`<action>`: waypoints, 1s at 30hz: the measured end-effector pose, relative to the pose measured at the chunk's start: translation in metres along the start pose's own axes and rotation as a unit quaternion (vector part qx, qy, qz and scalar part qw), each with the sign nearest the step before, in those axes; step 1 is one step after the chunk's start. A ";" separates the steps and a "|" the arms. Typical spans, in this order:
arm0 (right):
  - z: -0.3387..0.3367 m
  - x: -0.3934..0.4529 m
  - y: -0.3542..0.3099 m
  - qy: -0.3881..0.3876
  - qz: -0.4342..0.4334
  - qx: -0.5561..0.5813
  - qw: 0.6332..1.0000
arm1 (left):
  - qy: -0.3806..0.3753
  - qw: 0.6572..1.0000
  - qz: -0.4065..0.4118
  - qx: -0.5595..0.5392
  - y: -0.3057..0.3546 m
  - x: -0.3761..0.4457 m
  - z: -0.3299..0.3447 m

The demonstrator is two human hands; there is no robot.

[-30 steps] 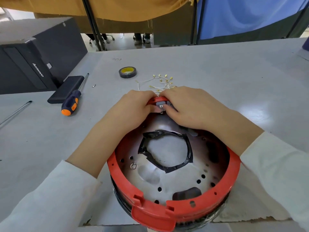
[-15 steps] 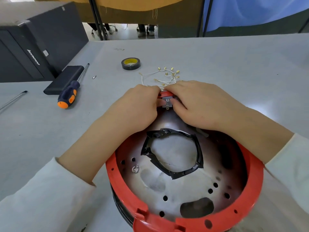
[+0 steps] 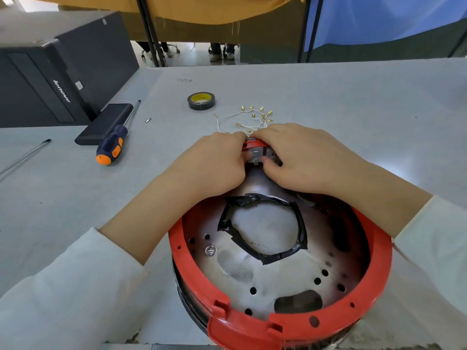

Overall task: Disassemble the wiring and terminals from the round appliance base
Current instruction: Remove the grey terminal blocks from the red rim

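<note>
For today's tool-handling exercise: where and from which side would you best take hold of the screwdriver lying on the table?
Grip the screwdriver by its thick blue-and-orange handle, coming from above. It lies flat with the handle end nearest the person; the thin shaft points away beside the black box, leaving little to hold.

Two hands (image 3: 214, 162), one screwdriver (image 3: 112, 145), one base (image 3: 374, 251)

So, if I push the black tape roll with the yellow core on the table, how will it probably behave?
The tape roll lies flat on the table, so it would probably slide, not roll, unless it is tipped onto its edge. It looks small beside the screwdriver, so it is likely light. Being a solid-looking wound ring, it should stay stiff when picked up.
</note>
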State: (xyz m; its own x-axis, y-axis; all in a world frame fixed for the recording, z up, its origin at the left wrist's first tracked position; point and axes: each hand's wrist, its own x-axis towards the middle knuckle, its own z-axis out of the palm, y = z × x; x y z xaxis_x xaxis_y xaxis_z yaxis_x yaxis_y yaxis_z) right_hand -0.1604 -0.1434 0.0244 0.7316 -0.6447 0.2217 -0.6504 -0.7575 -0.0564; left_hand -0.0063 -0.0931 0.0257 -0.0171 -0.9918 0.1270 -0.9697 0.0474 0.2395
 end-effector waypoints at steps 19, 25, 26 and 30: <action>0.006 0.002 0.002 0.025 -0.019 -0.015 0.999 | 0.041 0.995 -0.003 0.096 0.001 0.001 0.004; 0.006 0.003 0.003 0.031 -0.027 -0.022 0.999 | 0.046 0.991 -0.028 0.123 0.006 0.002 0.006; 0.006 0.003 0.003 0.030 -0.028 -0.023 0.999 | 0.047 0.991 -0.028 0.124 0.006 0.002 0.006; 0.007 0.004 0.004 0.036 -0.030 -0.024 0.999 | 0.051 0.990 -0.027 0.126 0.006 0.000 0.006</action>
State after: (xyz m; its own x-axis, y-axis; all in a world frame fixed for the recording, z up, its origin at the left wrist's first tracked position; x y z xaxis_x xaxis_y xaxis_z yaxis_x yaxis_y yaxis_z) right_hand -0.1591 -0.1498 0.0178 0.7534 -0.5884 0.2935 -0.6168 -0.7871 0.0053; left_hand -0.0139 -0.0936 0.0217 0.0496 -0.9744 0.2193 -0.9987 -0.0502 0.0028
